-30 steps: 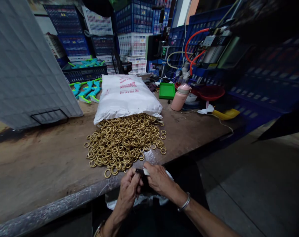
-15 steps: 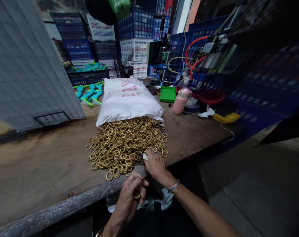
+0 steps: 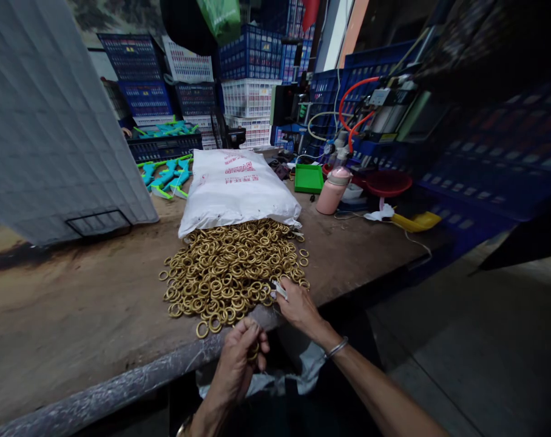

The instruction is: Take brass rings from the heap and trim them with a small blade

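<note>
My left hand (image 3: 237, 359) is closed at the table's front edge, its fingers curled around a gold-coloured ring (image 3: 254, 352) that is partly hidden by them. To its right, my right hand (image 3: 301, 308) grips a small white-handled tool (image 3: 281, 290); what kind it is I cannot make out. That hand is at the near right side of a heap of gold-coloured rings (image 3: 225, 273). The heap spills from beneath the front of a white sack (image 3: 239, 191) with red print.
A grey ribbed panel (image 3: 66, 133) stands at the left. Toward the right are a green tray (image 3: 309, 178), a pink bottle (image 3: 333, 192), a red dish (image 3: 387, 183) and a yellow scoop (image 3: 416, 221). Stacked crates (image 3: 250, 97) stand behind, near turquoise plastic parts (image 3: 169, 175).
My right hand has drawn back slightly to the right with the tool, whose dark tip no longer shows clearly. My left hand's fingers have closed more over the ring. The view has shifted slightly.
</note>
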### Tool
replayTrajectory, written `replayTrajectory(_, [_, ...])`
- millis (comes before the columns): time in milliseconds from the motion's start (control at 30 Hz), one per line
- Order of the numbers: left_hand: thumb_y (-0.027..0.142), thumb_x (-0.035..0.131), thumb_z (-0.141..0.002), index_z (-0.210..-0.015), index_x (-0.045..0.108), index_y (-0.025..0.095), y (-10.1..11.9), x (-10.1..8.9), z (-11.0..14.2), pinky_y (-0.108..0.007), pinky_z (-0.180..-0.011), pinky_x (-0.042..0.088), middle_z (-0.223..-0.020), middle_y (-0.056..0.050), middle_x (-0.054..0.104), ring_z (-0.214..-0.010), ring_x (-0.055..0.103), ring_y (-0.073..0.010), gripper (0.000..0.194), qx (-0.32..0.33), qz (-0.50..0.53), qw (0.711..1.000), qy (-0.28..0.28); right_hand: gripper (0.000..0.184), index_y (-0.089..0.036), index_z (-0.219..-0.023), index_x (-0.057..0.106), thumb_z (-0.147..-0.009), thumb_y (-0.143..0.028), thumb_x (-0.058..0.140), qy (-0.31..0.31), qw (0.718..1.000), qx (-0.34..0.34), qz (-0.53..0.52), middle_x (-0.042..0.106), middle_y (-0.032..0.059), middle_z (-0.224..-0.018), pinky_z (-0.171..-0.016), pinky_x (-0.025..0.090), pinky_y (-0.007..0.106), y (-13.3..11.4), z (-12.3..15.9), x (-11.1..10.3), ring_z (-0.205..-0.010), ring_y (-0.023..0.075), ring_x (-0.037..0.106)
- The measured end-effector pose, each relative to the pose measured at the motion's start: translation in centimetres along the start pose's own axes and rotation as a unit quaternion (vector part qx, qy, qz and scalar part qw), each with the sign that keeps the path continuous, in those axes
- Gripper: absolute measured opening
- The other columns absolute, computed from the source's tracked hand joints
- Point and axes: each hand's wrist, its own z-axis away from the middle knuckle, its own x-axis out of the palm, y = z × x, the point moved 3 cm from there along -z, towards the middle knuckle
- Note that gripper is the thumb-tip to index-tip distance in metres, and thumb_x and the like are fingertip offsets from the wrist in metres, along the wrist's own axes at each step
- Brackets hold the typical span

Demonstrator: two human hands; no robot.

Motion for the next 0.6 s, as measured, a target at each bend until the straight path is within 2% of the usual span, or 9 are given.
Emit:
replayTrajectory(133, [0.04,0.06,-0.07,-0.085,0.053,0.018,0.6,0.1,-0.6,-0.015,-0.034,0.028,-0.056,0.006,0.049,-0.04,0.04,-0.0058,0.028,0.036,-0.098,0.993,0.045,0.013,-0.018,-0.061,0.044,-0.074,-0.022,0.044,0.004,0.984,0.009,-0.18,0.045,-0.0041,-0.055,-0.051,0.027,0.02,0.8,0.3,-0.2,-0.053,0.0089,0.039])
replayTrajectory(233, [0.036,0.058,-0.071,-0.09,0.055,0.017,1.2,0.3,-1.1,-0.016,-0.035,0.028,-0.054,0.006,0.049,-0.038,0.038,-0.0051,0.027,0.075,-0.181,0.978,0.066,0.01,-0.018,-0.063,0.044,-0.072,-0.023,0.045,-0.051,0.941,0.03,-0.334,0.044,-0.0052,-0.056,-0.05,0.031,0.019,0.3,1.2,-0.4,-0.051,0.0075,0.04])
replayTrajectory(300, [0.032,0.056,-0.072,-0.094,0.057,0.017,1.4,0.4,-1.4,-0.017,-0.042,0.034,-0.058,0.004,0.054,-0.044,0.045,-0.0073,0.027,0.124,-0.224,0.965,0.053,0.009,-0.018,-0.065,0.044,-0.07,-0.025,0.046,-0.111,0.904,0.063,-0.408,0.042,-0.0068,-0.054,-0.044,0.027,0.018,-0.4,2.1,-0.4,-0.044,0.0054,0.034])
replayTrajectory(367, [0.029,0.054,-0.074,-0.096,0.059,0.017,1.6,0.5,-1.6,-0.021,-0.056,0.042,-0.071,-0.001,0.061,-0.061,0.055,-0.0121,0.026,0.175,-0.264,0.948,0.024,0.01,-0.019,-0.067,0.043,-0.069,-0.028,0.048,-0.173,0.865,0.104,-0.459,0.04,-0.0084,-0.051,-0.037,0.019,0.017,-1.2,3.0,-0.3,-0.038,0.0036,0.026])
replayTrajectory(433, [0.027,0.051,-0.076,-0.095,0.062,0.018,1.6,0.6,-1.6,-0.025,-0.069,0.043,-0.085,-0.004,0.064,-0.078,0.058,-0.0163,0.024,0.208,-0.297,0.932,-0.009,0.012,-0.02,-0.07,0.042,-0.067,-0.028,0.049,-0.22,0.827,0.132,-0.501,0.04,-0.0096,-0.051,-0.035,0.013,0.017,-1.8,3.7,-0.1,-0.035,0.0023,0.02])
replayTrajectory(500, [0.025,0.049,-0.077,-0.092,0.063,0.018,1.5,0.6,-1.6,-0.026,-0.073,0.042,-0.088,-0.005,0.065,-0.082,0.057,-0.017,0.022,0.221,-0.319,0.921,-0.03,0.013,-0.021,-0.073,0.04,-0.066,-0.027,0.05,-0.249,0.799,0.141,-0.53,0.041,-0.0102,-0.052,-0.034,0.012,0.017,-2.2,4.1,0.2,-0.033,0.0017,0.018])
replayTrajectory(567, [0.026,0.047,-0.079,-0.087,0.063,0.017,1.6,0.5,-1.4,-0.025,-0.069,0.042,-0.08,-0.003,0.064,-0.074,0.057,-0.0152,0.02,0.222,-0.335,0.915,-0.032,0.013,-0.021,-0.076,0.04,-0.068,-0.027,0.049,-0.26,0.794,0.143,-0.53,0.042,-0.0103,-0.052,-0.034,0.012,0.017,-2.1,4.3,0.5,-0.033,0.0018,0.017])
replayTrajectory(600, [0.026,0.047,-0.079,-0.083,0.063,0.017,1.6,0.5,-1.4,-0.024,-0.066,0.041,-0.074,-0.002,0.063,-0.069,0.055,-0.0142,0.019,0.222,-0.343,0.912,-0.027,0.012,-0.021,-0.077,0.041,-0.07,-0.029,0.048,-0.256,0.804,0.141,-0.517,0.042,-0.0101,-0.051,-0.034,0.013,0.017,-2.0,4.4,0.6,-0.032,0.0021,0.018])
